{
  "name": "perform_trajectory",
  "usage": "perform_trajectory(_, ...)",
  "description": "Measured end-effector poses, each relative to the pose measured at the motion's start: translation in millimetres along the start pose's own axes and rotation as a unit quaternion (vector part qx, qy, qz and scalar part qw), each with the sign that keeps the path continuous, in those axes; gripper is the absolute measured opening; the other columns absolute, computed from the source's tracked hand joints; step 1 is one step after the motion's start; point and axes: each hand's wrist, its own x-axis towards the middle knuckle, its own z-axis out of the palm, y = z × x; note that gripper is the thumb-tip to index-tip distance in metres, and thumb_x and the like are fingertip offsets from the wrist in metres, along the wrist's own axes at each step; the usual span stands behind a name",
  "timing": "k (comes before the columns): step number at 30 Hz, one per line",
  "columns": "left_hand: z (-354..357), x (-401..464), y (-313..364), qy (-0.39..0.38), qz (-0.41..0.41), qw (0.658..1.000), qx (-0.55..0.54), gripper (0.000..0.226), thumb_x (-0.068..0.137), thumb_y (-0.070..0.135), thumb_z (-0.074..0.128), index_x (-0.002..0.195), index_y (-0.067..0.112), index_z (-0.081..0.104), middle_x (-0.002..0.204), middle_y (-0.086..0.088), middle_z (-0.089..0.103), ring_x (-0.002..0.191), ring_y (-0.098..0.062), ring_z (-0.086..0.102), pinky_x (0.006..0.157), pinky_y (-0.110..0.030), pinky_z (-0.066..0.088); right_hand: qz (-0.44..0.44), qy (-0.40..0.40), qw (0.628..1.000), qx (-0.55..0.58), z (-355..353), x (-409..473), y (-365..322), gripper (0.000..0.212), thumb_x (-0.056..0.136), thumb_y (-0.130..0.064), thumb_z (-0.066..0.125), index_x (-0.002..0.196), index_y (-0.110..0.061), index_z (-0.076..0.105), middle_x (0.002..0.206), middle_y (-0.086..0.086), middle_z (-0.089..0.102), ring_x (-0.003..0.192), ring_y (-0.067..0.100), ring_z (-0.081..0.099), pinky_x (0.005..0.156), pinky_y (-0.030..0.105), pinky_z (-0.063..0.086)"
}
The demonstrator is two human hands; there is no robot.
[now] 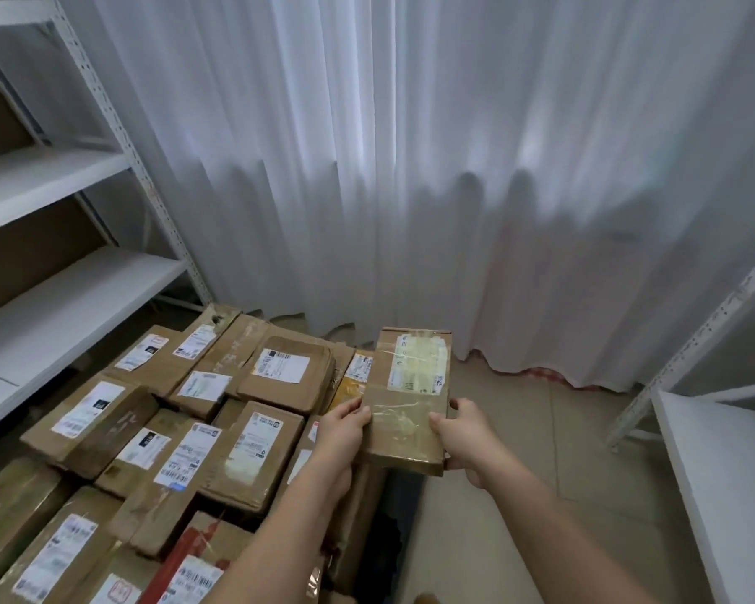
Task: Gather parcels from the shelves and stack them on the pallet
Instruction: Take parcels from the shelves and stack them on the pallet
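Both hands (343, 425) (463, 433) grip parcel (410, 394) past stack's (219, 411) right edge

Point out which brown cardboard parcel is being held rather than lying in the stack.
The long taped brown cardboard parcel at the stack's right edge: left hand and right hand grip its near end.

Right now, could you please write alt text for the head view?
Both hands, left hand and right hand, grip a taped cardboard parcel beside stacked labelled parcels; white shelves and a curtain stand behind.

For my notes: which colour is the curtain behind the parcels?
White, slightly see-through curtain; head view shows it.
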Motion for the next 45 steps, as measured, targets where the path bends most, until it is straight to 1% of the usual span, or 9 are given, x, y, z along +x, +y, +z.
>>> perform_trajectory(3,-5,45,10,0.059,-0.029,0.998,-0.004,0.032,0.097,0.007,0.054,0.129,0.012,0.059,0.117,-0.01,0.064,0.097,-0.021,0.062,0.065,-0.03,0.049,0.023,-0.037,0.999,-0.013,15,60,-9,0.019,0.098,-0.018,0.053,0.117,-0.019,0.05,0.113,0.003,0.062,0.099,0.025,0.064,0.083,0.049,0.058)
perform_trajectory(8,-14,123,18,0.167,-0.034,0.984,0.047,0.049,0.097,0.001,0.048,0.144,0.013,0.044,0.137,-0.012,0.053,0.105,-0.023,0.058,0.088,-0.04,0.05,0.054,-0.041,0.997,-0.022,33,153,-17,0.033,0.098,-0.017,0.052,0.13,-0.018,0.045,0.114,0.005,0.061,0.098,0.025,0.064,0.082,0.046,0.059)
perform_trajectory(12,-16,149,6,0.197,-0.022,0.974,0.109,0.063,0.097,0.0,0.046,0.154,0.02,0.027,0.155,-0.005,0.034,0.071,-0.003,0.048,0.059,-0.023,0.046,0.084,-0.041,0.996,-0.007,47,181,-1,0.041,0.099,-0.018,0.052,0.138,-0.017,0.039,0.115,0.006,0.06,0.098,0.025,0.064,0.08,0.044,0.059)
perform_trajectory(15,-22,185,-3,0.214,-0.012,0.962,0.172,0.066,0.095,0.006,0.047,0.153,0.027,0.025,0.158,0.0,0.029,0.102,-0.018,0.061,0.082,-0.038,0.057,0.099,-0.041,0.994,0.008,68,214,13,0.047,0.098,-0.019,0.055,0.142,-0.019,0.038,0.117,0.006,0.061,0.096,0.025,0.066,0.08,0.045,0.06)
perform_trajectory(19,-28,230,-16,0.184,0.025,0.935,0.302,0.072,0.093,0.015,0.05,0.156,0.026,0.017,0.165,0.005,0.008,0.149,-0.022,0.018,0.118,-0.047,0.027,0.085,-0.024,0.996,-0.015,96,247,30,0.052,0.099,-0.017,0.053,0.147,-0.02,0.034,0.127,0.005,0.057,0.103,0.022,0.061,0.085,0.041,0.057)
perform_trajectory(24,-41,273,-36,0.153,0.003,0.874,0.462,0.075,0.095,0.03,0.048,0.158,0.028,0.006,0.164,0.004,-0.01,0.151,-0.025,-0.011,0.121,-0.048,-0.005,0.077,-0.012,0.997,-0.029,135,275,48,0.053,0.101,-0.017,0.051,0.149,-0.019,0.03,0.136,0.006,0.052,0.116,0.024,0.056,0.091,0.037,0.053)
perform_trajectory(30,-39,284,-47,0.181,0.009,0.843,0.507,0.058,0.102,0.047,0.034,0.156,0.032,0.019,0.165,0.007,0.005,0.152,-0.027,-0.004,0.12,-0.054,0.004,0.036,-0.02,0.997,-0.062,162,283,67,0.054,0.1,-0.021,0.054,0.149,-0.02,0.031,0.137,0.003,0.053,0.116,0.018,0.054,0.092,0.032,0.05)
perform_trajectory(39,-45,288,-42,0.181,0.002,0.854,0.488,0.052,0.102,0.042,0.039,0.153,0.033,0.03,0.163,0.008,0.015,0.151,-0.029,0.005,0.12,-0.054,0.016,0.029,-0.004,0.991,-0.134,174,280,70,0.057,0.094,-0.017,0.063,0.146,-0.017,0.039,0.133,0.004,0.056,0.122,0.021,0.053,0.102,0.04,0.048)
perform_trajectory(45,-48,283,-44,0.153,0.0,0.849,0.506,0.057,0.102,0.045,0.034,0.156,0.033,0.018,0.165,0.007,0.004,0.152,-0.028,-0.004,0.119,-0.053,0.002,0.044,-0.029,0.989,-0.138,169,274,65,0.057,0.096,-0.013,0.057,0.148,-0.016,0.034,0.133,0.005,0.055,0.112,0.018,0.055,0.094,0.033,0.051)
